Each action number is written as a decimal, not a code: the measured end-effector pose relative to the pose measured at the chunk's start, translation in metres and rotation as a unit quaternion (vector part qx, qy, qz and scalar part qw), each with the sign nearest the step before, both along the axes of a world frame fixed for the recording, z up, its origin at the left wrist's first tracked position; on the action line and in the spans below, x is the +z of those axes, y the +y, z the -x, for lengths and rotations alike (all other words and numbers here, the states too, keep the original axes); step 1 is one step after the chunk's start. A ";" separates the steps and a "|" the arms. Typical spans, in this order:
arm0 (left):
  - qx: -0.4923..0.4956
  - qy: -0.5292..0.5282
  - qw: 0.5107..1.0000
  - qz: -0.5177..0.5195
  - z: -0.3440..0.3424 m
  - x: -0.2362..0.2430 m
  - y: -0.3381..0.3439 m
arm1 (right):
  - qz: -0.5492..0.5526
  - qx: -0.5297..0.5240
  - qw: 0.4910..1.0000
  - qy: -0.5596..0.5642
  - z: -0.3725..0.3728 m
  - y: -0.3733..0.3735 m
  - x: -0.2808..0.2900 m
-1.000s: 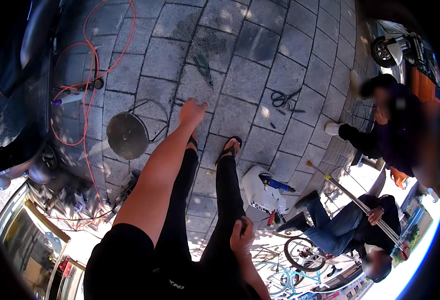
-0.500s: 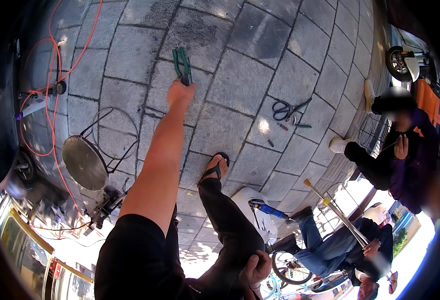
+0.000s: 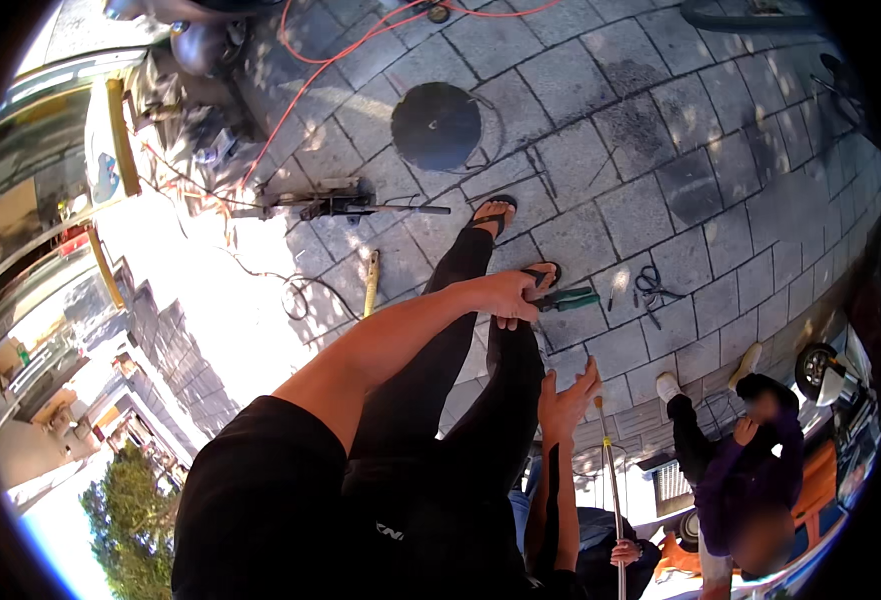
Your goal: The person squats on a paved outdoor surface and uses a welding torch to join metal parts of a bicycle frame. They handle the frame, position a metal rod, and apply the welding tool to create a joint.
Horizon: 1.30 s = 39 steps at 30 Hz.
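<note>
A pair of pliers with green handles (image 3: 573, 299) is in my left hand (image 3: 509, 297). My fingers are closed about its head end, and the handles point away to the right. This hand is in front of my knee, above my sandalled foot (image 3: 541, 274). My right hand (image 3: 567, 402) is raised to the right of my leg, with its fingers stretched out and nothing seen in it. On the paving beyond the pliers lie black-handled scissors (image 3: 653, 290) and a few small slim tools (image 3: 612, 299).
A round dark stool (image 3: 436, 126) stands ahead, near an orange hose (image 3: 333, 62). Left of my legs are a black metal device (image 3: 326, 200) and a yellow-handled tool (image 3: 372, 283). At the right sits a person in dark purple (image 3: 746, 490); another person's hand (image 3: 625, 552) grips a metal pole (image 3: 614, 490).
My left hand has drawn the pliers back from far out over the paving to my knee. My right hand has left my thigh and opened. The whole view has turned.
</note>
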State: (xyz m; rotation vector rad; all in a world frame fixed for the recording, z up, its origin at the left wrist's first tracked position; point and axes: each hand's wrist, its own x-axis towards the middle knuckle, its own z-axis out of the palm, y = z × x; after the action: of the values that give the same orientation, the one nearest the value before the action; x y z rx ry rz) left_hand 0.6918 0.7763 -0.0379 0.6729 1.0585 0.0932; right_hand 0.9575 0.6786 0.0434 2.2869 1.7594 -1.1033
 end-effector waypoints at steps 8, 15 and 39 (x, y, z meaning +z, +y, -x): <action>-0.099 -0.104 0.979 -0.142 0.037 0.155 -0.137 | 0.254 0.328 0.906 0.089 0.013 0.016 0.093; 0.010 -0.072 0.970 -0.234 0.109 0.167 -0.273 | 0.091 0.327 0.938 0.072 0.079 -0.140 0.128; 0.728 0.011 0.679 0.087 0.381 0.058 -0.722 | 0.248 0.064 0.947 0.192 0.418 -0.488 0.052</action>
State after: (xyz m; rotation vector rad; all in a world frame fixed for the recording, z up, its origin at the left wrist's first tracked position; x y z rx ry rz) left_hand 0.3112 0.0540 0.0205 -0.5157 1.3738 1.3601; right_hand 0.5392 0.1901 0.0954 1.7209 1.4685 -1.8099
